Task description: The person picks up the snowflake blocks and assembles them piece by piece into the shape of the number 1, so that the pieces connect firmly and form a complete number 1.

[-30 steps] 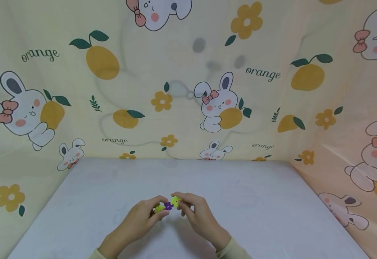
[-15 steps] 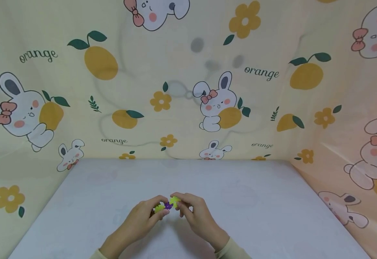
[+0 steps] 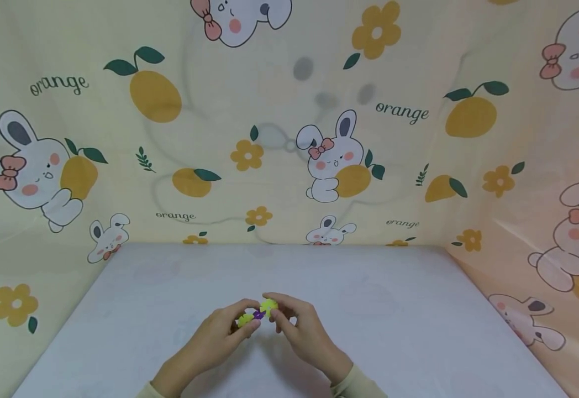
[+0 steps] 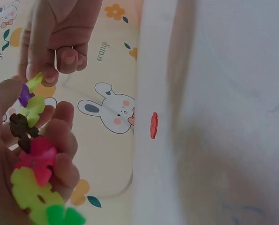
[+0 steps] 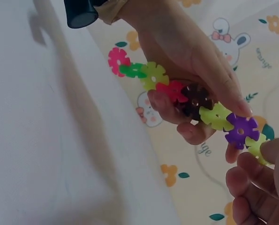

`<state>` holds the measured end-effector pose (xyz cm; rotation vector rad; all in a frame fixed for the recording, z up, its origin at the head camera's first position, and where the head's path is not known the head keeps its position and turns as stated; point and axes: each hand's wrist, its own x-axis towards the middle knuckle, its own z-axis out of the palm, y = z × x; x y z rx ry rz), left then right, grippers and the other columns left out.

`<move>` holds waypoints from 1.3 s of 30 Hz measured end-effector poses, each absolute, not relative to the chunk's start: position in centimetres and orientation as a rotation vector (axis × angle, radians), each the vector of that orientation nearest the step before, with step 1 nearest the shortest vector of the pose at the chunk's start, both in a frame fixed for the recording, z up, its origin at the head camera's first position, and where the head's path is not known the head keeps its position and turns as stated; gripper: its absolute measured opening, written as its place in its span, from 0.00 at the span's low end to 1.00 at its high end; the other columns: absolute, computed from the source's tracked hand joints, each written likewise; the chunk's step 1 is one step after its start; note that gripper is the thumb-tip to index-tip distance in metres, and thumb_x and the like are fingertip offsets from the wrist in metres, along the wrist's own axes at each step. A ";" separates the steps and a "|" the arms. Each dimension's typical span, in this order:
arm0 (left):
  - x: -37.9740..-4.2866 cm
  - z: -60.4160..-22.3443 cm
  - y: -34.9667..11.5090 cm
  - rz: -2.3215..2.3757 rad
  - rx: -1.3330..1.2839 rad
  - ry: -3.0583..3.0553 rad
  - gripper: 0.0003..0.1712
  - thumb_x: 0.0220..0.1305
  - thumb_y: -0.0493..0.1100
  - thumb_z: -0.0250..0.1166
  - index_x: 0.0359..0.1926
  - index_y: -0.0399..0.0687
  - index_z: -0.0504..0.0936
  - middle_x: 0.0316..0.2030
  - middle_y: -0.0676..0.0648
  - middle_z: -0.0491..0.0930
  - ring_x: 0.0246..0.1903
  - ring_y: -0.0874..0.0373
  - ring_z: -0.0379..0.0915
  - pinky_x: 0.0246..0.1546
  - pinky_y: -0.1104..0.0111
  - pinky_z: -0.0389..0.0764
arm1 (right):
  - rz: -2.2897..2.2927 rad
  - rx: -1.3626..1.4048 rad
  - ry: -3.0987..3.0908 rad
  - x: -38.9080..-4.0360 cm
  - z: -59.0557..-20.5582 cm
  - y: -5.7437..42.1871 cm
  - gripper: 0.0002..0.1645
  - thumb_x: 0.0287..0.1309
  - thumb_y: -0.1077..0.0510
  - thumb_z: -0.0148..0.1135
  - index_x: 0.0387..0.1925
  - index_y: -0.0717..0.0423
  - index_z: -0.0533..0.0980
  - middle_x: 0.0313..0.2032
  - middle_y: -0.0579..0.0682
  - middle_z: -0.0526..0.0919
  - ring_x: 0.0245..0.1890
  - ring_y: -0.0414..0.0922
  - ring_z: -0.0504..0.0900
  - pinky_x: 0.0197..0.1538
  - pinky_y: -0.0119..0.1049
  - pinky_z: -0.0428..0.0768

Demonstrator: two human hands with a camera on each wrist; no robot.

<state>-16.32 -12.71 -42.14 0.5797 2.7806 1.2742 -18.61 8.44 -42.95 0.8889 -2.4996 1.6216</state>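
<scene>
A chain of slotted, flower-shaped plastic discs runs across my left hand (image 3: 216, 335). In the right wrist view it goes from a pink disc (image 5: 117, 61) through green, yellow, red, dark brown (image 5: 197, 100) and yellow-green discs to a purple disc (image 5: 241, 131). The left fingers and thumb hold the chain near the purple end. My right hand (image 3: 305, 327) pinches a yellow-green disc (image 3: 268, 308) between thumb and fingers; it meets the purple disc's edge. How deep their slots engage is hard to tell. Both hands are raised over the white table.
The white table (image 3: 399, 315) spreads around the hands. A small red flower-shaped disc (image 4: 154, 125) appears on the white surface in the left wrist view. Patterned cloth (image 3: 279, 188) with rabbits and oranges rises behind and at both sides. A black cylindrical object (image 5: 80, 13) shows near the left sleeve.
The yellow-green disc in the right hand has turned to show its face more fully, and the right fingertips have shifted slightly upward. The left hand stays almost still.
</scene>
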 end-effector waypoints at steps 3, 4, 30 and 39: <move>-16.2 -42.2 -12.9 1.283 0.589 2.776 0.23 0.74 0.61 0.56 0.60 0.55 0.78 0.27 0.52 0.83 0.20 0.69 0.70 0.23 0.72 0.72 | 1.632 0.891 -2.508 -18.6 -42.9 8.4 0.22 0.73 0.60 0.55 0.66 0.48 0.74 0.32 0.52 0.85 0.26 0.34 0.79 0.34 0.29 0.78; -16.2 -42.2 -13.0 1.290 0.592 2.775 0.23 0.74 0.61 0.56 0.60 0.55 0.78 0.27 0.52 0.83 0.20 0.69 0.70 0.23 0.72 0.72 | 1.634 0.892 -2.509 -18.7 -42.9 8.4 0.22 0.74 0.58 0.55 0.66 0.48 0.74 0.32 0.53 0.85 0.26 0.34 0.79 0.34 0.30 0.79; -16.3 -42.1 -13.9 1.402 0.558 2.714 0.20 0.77 0.49 0.54 0.64 0.47 0.76 0.31 0.54 0.82 0.26 0.67 0.73 0.28 0.72 0.77 | 1.494 0.618 -2.788 -23.9 -47.9 9.6 0.20 0.71 0.56 0.60 0.61 0.58 0.77 0.44 0.53 0.82 0.35 0.42 0.79 0.33 0.28 0.77; -16.4 -41.7 -13.8 1.383 0.530 2.721 0.21 0.76 0.46 0.53 0.65 0.44 0.74 0.32 0.54 0.83 0.27 0.67 0.74 0.30 0.72 0.76 | 1.078 0.541 -2.967 -24.3 -49.2 9.0 0.25 0.65 0.51 0.65 0.63 0.47 0.78 0.53 0.51 0.78 0.54 0.48 0.75 0.56 0.52 0.75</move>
